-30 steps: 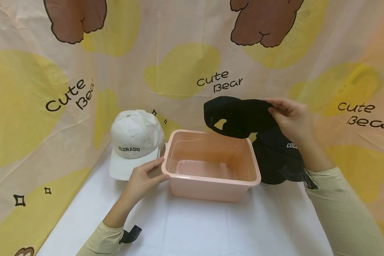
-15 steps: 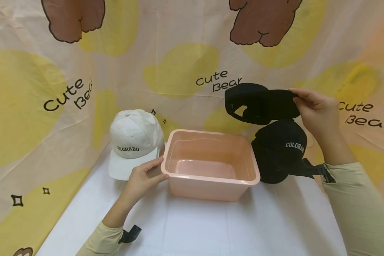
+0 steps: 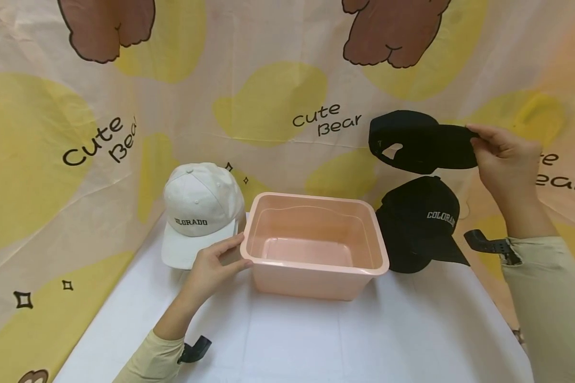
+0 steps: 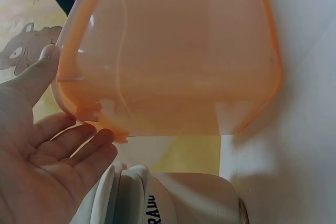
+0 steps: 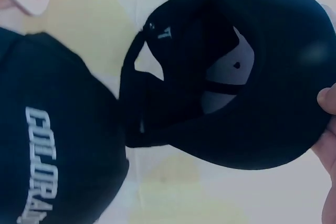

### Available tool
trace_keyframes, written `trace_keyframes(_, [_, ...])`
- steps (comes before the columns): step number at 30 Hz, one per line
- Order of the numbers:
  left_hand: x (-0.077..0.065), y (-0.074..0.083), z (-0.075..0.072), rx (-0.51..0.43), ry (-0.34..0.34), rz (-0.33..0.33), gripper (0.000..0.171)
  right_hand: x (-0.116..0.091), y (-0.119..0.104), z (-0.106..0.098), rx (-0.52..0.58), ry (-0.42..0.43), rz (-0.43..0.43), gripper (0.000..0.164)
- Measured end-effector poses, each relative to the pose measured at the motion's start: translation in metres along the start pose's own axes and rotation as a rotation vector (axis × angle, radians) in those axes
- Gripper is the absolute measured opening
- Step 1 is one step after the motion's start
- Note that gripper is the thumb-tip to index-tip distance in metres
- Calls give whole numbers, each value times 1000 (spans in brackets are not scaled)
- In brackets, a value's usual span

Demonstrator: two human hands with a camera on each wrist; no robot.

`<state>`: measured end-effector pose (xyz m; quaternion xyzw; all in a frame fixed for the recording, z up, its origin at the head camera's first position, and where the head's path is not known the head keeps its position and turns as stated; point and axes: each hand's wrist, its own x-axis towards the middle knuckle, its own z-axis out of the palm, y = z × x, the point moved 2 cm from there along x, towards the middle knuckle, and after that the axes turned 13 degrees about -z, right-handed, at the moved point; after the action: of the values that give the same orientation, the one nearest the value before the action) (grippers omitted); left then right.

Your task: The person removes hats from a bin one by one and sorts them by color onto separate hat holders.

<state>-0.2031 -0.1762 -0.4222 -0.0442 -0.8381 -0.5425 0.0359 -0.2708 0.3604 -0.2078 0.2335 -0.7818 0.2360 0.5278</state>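
Note:
My right hand pinches a black baseball cap by the edge of its brim and holds it raised at the right. In the right wrist view the inside of the cap and its back strap opening show, with a thumb on the brim. Below the raised cap stands a stack of black caps or one black cap lettered in white, right of the pink plastic bin. My left hand touches the bin's left front corner, thumb and fingers spread; the left wrist view shows relaxed fingers at the rim.
A white cap lettered COLORADO sits left of the bin, close to the left hand. White cloth covers the table. A patterned curtain hangs behind. The bin's pink floor is visible from above.
My right hand has carried the black cap from above the bin's right rear edge up and to the right, over the other black cap. The left hand and the bin stay in place.

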Motion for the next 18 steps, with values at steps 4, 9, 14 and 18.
trace_keyframes(4, [0, 0, 0, 0, 2, -2, 74, -2, 10, 0, -47, 0, -31, 24])
trace_keyframes(9, [0, -1, 1, 1, 3, -12, 74, -13, 19, 0, -125, -53, -91, 24])
trace_keyframes(14, [0, -1, 1, -2, -3, -13, 74, -30, 23, -2, -178, -82, -133, 22])
trace_keyframes(18, [1, -1, 0, 5, 2, -8, 73, -43, 23, -3, -186, -109, -191, 22])
